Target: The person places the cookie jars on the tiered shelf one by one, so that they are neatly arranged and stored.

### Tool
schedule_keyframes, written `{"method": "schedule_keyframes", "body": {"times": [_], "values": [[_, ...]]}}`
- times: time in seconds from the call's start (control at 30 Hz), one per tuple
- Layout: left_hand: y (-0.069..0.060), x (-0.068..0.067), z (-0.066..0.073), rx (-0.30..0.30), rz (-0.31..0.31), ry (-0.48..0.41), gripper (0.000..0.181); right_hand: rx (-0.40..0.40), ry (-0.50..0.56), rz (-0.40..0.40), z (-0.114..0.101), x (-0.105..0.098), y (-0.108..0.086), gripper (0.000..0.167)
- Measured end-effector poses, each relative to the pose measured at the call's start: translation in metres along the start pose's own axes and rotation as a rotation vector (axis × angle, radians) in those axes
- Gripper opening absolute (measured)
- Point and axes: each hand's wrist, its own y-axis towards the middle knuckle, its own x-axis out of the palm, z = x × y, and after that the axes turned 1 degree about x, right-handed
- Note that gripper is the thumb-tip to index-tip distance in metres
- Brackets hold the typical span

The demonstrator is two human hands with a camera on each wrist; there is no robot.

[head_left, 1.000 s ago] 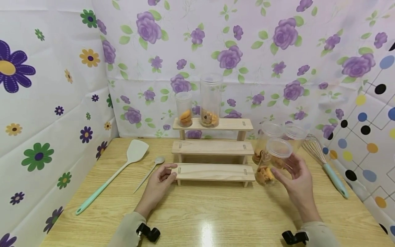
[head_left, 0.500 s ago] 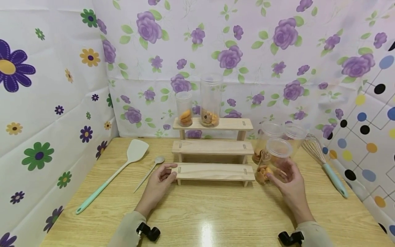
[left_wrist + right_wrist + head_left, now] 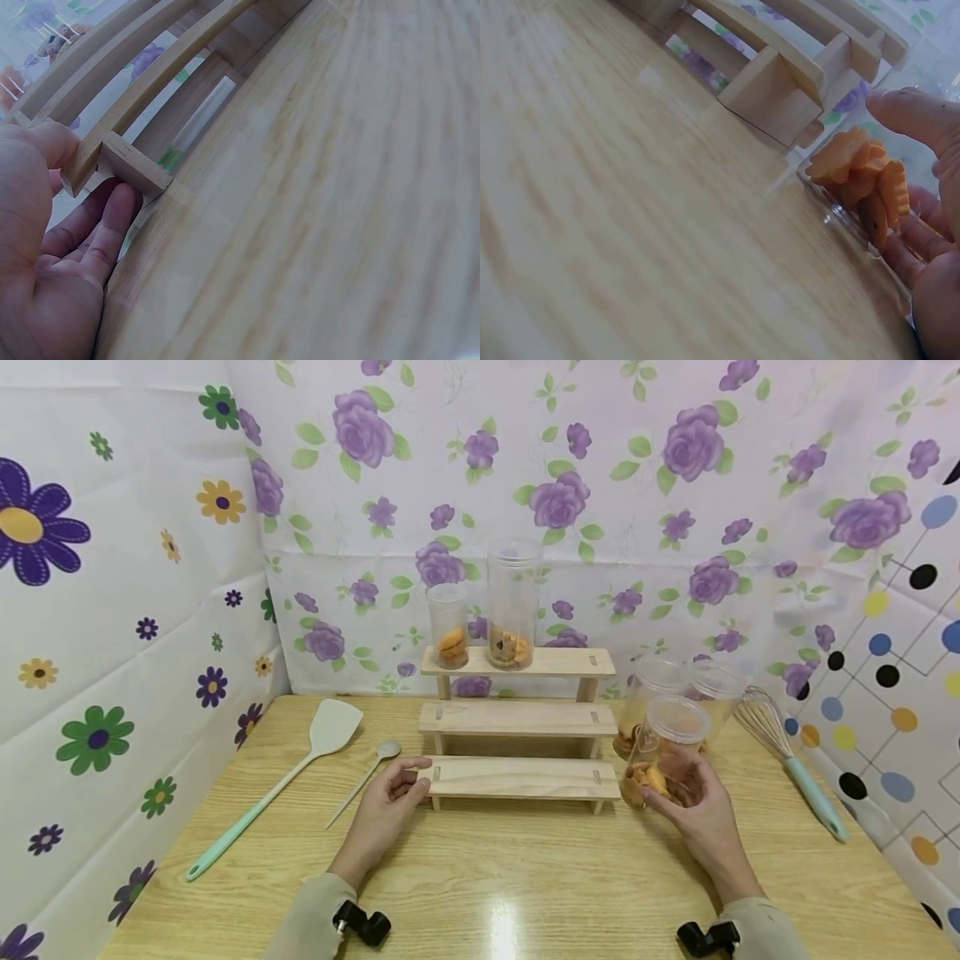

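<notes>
Front jar [image 3: 656,762], orange biscuits [image 3: 862,172] showing inside, sits on the counter [image 3: 495,860] just beside the right end of the wooden rack [image 3: 517,717], with your right hand [image 3: 702,817] curled partway round it. Your left hand [image 3: 387,810] grips the rack's lowest shelf [image 3: 517,777] at its left end. You seem to be at the grasping step; the next move likely calls for a firm hold and a lift clear of the jars behind [image 3: 651,685].

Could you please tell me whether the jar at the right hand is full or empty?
Neither: orange cookies fill only the bottom of the clear jar, with see-through space above.
</notes>
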Motion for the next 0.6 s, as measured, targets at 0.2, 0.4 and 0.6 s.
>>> {"method": "schedule_keyframes", "body": {"times": [0.2, 0.4, 0.6], "values": [[-0.0002, 0.0003, 0.0012, 0.006, 0.003, 0.001, 0.034, 0.003, -0.002, 0.014, 0.0010, 0.0001, 0.0001, 0.078], [-0.0007, 0.0002, 0.0012, 0.000, 0.001, -0.003, 0.033, -0.017, -0.014, 0.045, -0.0007, 0.0003, -0.0019, 0.077], [-0.0002, 0.0002, 0.0001, -0.001, 0.001, -0.008, 0.034, -0.016, 0.013, 0.066, -0.0074, -0.0016, -0.0005, 0.077]]}}
